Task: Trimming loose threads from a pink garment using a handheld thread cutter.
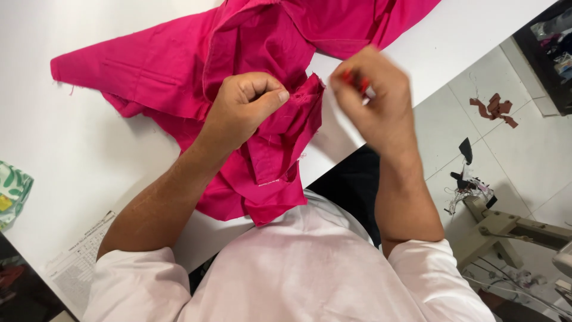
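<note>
A bright pink woven-cloth garment (238, 53) lies spread and crumpled across the white flat surface (71, 143), one long flap reaching out to the left and its lower folds hanging over the near edge toward the person's white shirt (310, 268).

The left hand (247, 107) is curled into a fist on top of the garment's middle, the thumb pressed against the side of the forefinger and pinching a raw, frayed edge of the pink cloth. That pinched fold stands up just to the right of the knuckles.

The right hand (375, 101) is raised just beside that same edge, to its right, over the rim of the surface and blurred. Its fingers are bunched closed around a small red tool (356, 81), of which only red bits show between the fingertips; what kind of tool it is cannot be told. The two hands are near each other, with the frayed fold standing between them.

At the far left edge lies a green-and-white patterned piece of cloth (13, 191), well apart from the hands. A printed paper sheet (80, 256) rests at the surface's near left corner. On the tiled floor (518, 161) to the right lie dark red fabric scraps (493, 108).
</note>
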